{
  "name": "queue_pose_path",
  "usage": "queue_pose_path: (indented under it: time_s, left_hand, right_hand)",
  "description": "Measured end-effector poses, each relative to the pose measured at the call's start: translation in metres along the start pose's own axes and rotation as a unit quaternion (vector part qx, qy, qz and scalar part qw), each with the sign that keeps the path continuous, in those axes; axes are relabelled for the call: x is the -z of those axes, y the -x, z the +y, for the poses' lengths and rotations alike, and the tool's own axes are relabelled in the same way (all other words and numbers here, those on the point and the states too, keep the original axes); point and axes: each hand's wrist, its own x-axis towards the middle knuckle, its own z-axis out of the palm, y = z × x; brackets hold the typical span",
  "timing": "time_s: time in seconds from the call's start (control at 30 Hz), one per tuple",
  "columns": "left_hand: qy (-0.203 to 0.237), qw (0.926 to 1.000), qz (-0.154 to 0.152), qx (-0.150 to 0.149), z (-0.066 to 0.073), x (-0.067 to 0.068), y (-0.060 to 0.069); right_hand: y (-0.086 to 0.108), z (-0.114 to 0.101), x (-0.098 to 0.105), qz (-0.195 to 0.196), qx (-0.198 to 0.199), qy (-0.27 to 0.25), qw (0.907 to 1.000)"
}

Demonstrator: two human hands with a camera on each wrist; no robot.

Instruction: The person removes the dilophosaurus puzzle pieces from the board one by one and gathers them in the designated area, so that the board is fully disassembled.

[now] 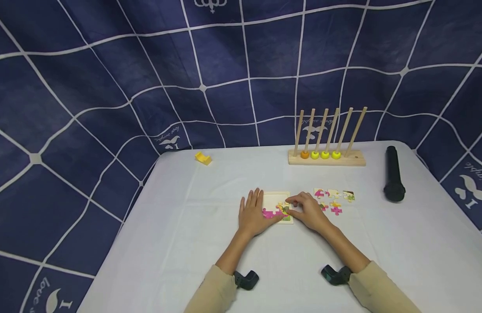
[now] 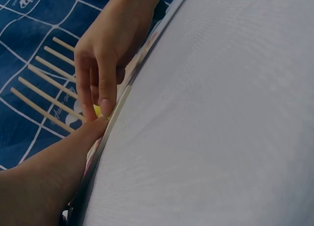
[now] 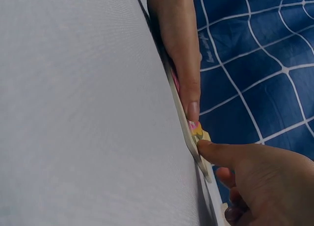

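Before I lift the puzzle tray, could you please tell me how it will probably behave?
The puzzle tray will probably stay stiff, as its edges look straight. It is likely light, because its side looks thin in the wrist views. The puzzle pieces inside may slide if it tilts, since part of the tray is bare.

My left hand (image 1: 253,218)'s kinda lying along the left side of the puzzle tray (image 1: 272,202), thumb stretched over its near part. Right hand (image 1: 309,214)'s at the tray's right edge, thumb and index tips apart. Both forearms (image 1: 235,251) angle in from the near side.
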Motion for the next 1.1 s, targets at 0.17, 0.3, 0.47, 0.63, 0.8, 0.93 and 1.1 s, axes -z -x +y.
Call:
queue_pose_path:
  time_s: [0.17, 0.3, 0.47, 0.63, 0.8, 0.93, 1.1]
  left_hand:
    - [0.0, 1.0, -0.003, 0.002, -0.0004, -0.0013, -0.0003]
    - [0.002, 1.0, -0.001, 0.0, -0.0011, -0.0019, 0.0002]
    - [0.002, 1.0, -0.001, 0.0, -0.0011, -0.0019, 0.0002]
    - [-0.004, 1.0, 0.002, 0.001, -0.0006, -0.0018, -0.0002]
    - [-0.001, 1.0, 0.004, -0.002, -0.0009, -0.0023, -0.0002]
    - [-0.001, 1.0, 0.004, -0.004, -0.0016, -0.0027, -0.0001]
    - [-0.003, 1.0, 0.001, -0.002, -0.0011, -0.0032, -0.0003]
  right_hand:
    - [0.0005, 0.0014, -0.0004, 0.015, 0.008, -0.015, 0.9997]
    - [0.0005, 0.0011, -0.0009, 0.017, 0.003, -0.022, 0.9996]
    - [0.0006, 0.0005, -0.0021, 0.027, 0.002, -0.034, 0.999]
    - [0.0002, 0.0013, -0.0045, 0.038, 0.014, -0.05, 0.9979]
    - [0.0, 0.0025, -0.0058, 0.05, 0.023, -0.061, 0.9966]
    - [0.0001, 0.0031, -0.0062, 0.057, 0.02, -0.066, 0.996]
    - [0.0004, 0.0029, -0.0054, 0.058, 0.018, -0.072, 0.9956]
